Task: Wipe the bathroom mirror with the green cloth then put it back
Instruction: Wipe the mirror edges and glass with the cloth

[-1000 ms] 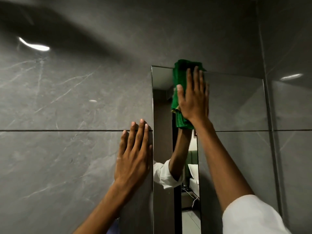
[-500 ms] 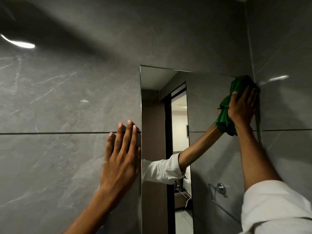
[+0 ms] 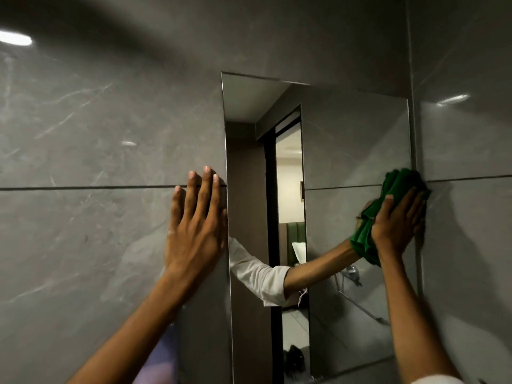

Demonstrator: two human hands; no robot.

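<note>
Up at the mirror's right edge, the right hand point(image 3: 394, 225) lay spread flat over the green cloth point(image 3: 368, 236), fingers extended and palm pushing the bunched fabric against the glass rather than curling around it. The cloth stuck out above the fingertips and hung below the heel of the palm on the thumb side, its folds crumpled. It sat right where the mirror point(image 3: 346, 151) met the side wall point(image 3: 465, 245), level with the dark grout line that ran off to the right of the hand. Just left of that hand, the glass showed the reflected forearm and a rolled white sleeve reaching in toward the cloth.

Well to the left of the cloth, the left hand point(image 3: 195, 231) was open and empty, pressed flat on the grey tiled wall point(image 3: 97, 134) with fingers together and pointing up. Its thumb side lay just beside the mirror's left edge, and its fingertips crossed the horizontal grout line. Below the right hand, the reflection held a metal towel rail, and between the two hands it showed a doorway with a lit room beyond.
</note>
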